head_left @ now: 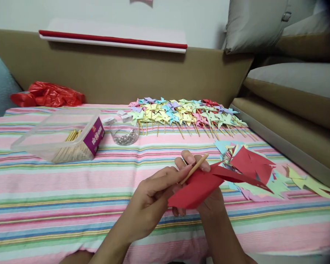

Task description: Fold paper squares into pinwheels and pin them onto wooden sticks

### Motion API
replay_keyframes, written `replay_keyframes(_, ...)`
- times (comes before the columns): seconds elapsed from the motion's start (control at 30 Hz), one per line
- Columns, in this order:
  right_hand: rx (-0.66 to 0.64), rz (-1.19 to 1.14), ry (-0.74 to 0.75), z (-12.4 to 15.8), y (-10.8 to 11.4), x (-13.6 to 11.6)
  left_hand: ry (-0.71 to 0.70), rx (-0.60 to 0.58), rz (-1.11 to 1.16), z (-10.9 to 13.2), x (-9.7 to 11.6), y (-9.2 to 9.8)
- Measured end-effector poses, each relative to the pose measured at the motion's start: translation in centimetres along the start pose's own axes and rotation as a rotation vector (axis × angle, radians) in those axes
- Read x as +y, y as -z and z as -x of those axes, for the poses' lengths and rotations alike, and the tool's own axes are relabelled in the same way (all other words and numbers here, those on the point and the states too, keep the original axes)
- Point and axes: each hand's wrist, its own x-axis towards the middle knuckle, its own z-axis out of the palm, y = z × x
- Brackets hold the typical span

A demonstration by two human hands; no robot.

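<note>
From left to right, the left hand (pixel 151 205) is nearly closed, its thumb and forefinger pinching the wooden stick (pixel 195 168) close to the lower end. This stick seems to be light and stiff; it can perhaps roll between dry fingers, so a pinch near one end, with the other end steadied, looks a good hold. Next comes the red paper (pixel 196 189), which I judge very light, thin and easy to crease or tear, above all at its narrow points. It is better to take it flat, by the broad middle part, without pressing. The right hand (pixel 213 201) is half closed, holding the paper from behind, with bent fingers beside the upper end of the stick; how its palm touches, I cannot tell.

Both things are at about five o'clock from the centre of view, above the striped cloth (pixel 71 194). The stick is pale brown, smooth and straight, and it points toward one or two o'clock. The paper is plain bright red, with a broad tilted face on the left and a long pointed strip going toward three or four o'clock, in front of the cut papers (pixel 253 165)
</note>
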Motion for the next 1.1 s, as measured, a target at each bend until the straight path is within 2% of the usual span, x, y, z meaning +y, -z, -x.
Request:
replay_keyframes(0.53,0.039,0.010,-0.031,-0.3,-0.7,0.0,-0.001,-0.006,0.027,-0.1,0.0,0.0)
replay_keyframes(0.77,0.114,0.083,-0.049,-0.4,-1.1,0.2,-0.025,0.004,0.028,-0.1,0.2,0.2)
replay_keyframes(0.93,0.005,0.138,-0.151,-0.4,-1.0,0.8,0.000,0.053,-0.006,-0.1,0.0,0.5)
replay_keyframes(1.1,0.054,0.158,-0.136,-0.7,-0.7,1.4,0.011,0.117,-0.031,-0.1,-0.8,0.7)
